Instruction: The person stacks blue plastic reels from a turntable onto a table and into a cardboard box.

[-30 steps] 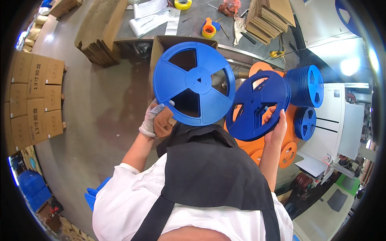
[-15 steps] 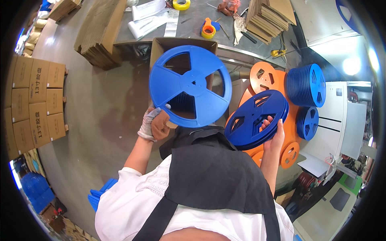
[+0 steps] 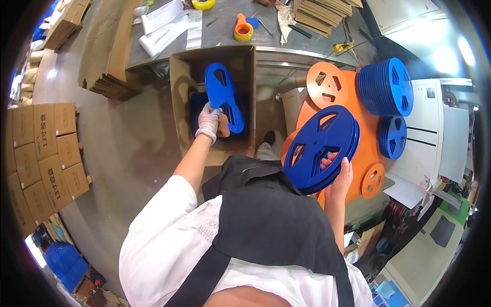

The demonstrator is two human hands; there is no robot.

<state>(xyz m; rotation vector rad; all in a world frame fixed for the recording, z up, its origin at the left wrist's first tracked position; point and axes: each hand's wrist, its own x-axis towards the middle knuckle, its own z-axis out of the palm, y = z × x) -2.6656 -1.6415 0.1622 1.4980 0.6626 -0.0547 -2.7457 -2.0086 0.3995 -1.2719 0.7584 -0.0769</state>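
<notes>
Blue reel [image 3: 223,97] sits edge-on inside the open cardboard box [image 3: 180,102] on the floor, straight ahead of the person and a little to their left, its flat faces turned sideways so that only a narrow oval shows from above. Its long axis runs up and down in the view, from the far wall of the box toward the near one. The left hand [image 3: 209,121], in a pale knit glove, grips the lower rim of that reel with fingers closed around the edge, arm stretched forward over the near flap of the box. This hand is plainly the nearer one to the box; the right is well apart from it, off to the other side of the body

The right hand [image 3: 337,176] is bare and clasps a stack of blue reels [image 3: 321,148] from beneath, fingers curled over the rim, the stack tilted so that its spoked face looks up and to the left. Each reel is a hard, smooth plastic disc with three cut-out windows and a round hub, glossy under the light

Beside the stack lie orange reels [image 3: 327,84] of the same pattern, and further right more blue ones stand on edge in a row [image 3: 386,87]. The box is plain brown corrugated card, matt, with its flaps folded out. Flattened cartons [image 3: 43,153] lie on the grey floor to the left
</notes>
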